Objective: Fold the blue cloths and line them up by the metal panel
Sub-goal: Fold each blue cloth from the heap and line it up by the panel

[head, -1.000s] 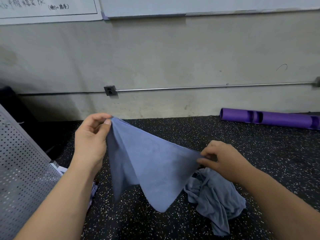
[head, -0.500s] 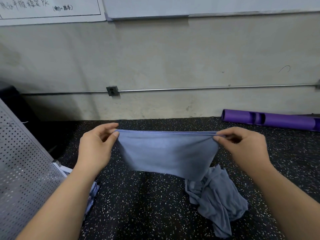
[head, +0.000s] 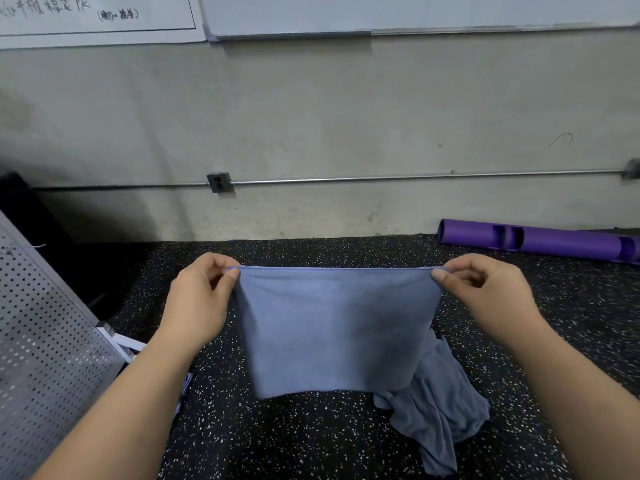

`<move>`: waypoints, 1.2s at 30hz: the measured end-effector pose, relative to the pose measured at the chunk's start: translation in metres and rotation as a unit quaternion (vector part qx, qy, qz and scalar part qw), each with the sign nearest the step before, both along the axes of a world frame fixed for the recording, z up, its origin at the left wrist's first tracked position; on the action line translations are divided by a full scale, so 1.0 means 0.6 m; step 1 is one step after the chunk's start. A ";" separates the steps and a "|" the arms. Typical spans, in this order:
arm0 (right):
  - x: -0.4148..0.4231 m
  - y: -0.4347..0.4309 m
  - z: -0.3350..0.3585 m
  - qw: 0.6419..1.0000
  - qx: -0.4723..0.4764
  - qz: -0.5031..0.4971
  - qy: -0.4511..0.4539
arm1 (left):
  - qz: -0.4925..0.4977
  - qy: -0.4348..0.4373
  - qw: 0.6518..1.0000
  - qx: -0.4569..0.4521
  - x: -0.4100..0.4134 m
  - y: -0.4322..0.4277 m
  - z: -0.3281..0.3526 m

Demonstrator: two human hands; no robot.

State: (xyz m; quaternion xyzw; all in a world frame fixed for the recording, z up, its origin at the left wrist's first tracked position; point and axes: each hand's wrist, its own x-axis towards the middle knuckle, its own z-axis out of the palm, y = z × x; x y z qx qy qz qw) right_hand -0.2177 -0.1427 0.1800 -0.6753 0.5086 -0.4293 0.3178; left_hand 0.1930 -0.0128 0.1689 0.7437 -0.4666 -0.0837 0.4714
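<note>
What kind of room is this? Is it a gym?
Probably a gym or workout room. The floor is black speckled rubber, a purple exercise tube lies by the bare concrete wall, and a whiteboard hangs above. Both hands hold up a blue cloth.

left hand, right hand raised, fingers pinched

two hands, two blue cloths — one metal panel, one purple tube
</note>
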 end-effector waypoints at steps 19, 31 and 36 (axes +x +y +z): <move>-0.007 -0.015 0.004 0.993 -0.035 -0.038 -0.107 | -0.075 0.060 0.995 0.002 -0.019 0.001 0.006; -0.009 -0.014 0.007 0.994 -0.056 -0.051 -0.076 | -0.131 0.036 0.989 -0.063 -0.034 0.007 0.020; -0.009 -0.014 0.004 0.993 -0.045 -0.043 -0.100 | -0.120 0.062 0.988 -0.077 -0.045 0.009 0.022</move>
